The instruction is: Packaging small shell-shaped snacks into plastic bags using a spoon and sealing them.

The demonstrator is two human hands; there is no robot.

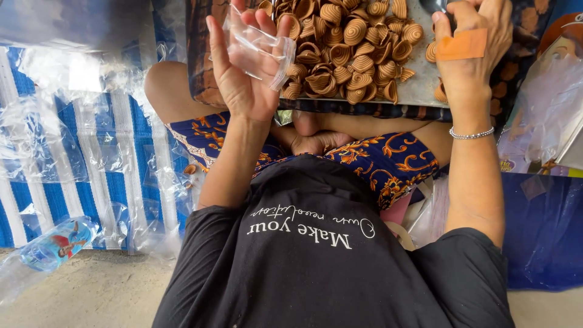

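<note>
I sit cross-legged with a metal tray [419, 91] in front of my knees, piled with several brown ridged shell-shaped snacks [349, 45]. My left hand [240, 73] is raised palm-up over the tray's left side and holds a small clear plastic bag [261, 48] between thumb and fingers. My right hand [470, 45], with an orange plaster on its back and a bead bracelet at the wrist, reaches into the tray's right end, fingers curled down among the snacks; what the fingers hold is hidden.
Crumpled clear plastic bags [73, 140] lie on a blue-and-white striped mat [121, 182] to the left. A plastic bottle [54, 246] lies at the lower left on bare concrete. Clear bags and a printed package [546, 109] sit at right on a blue sheet [540, 231].
</note>
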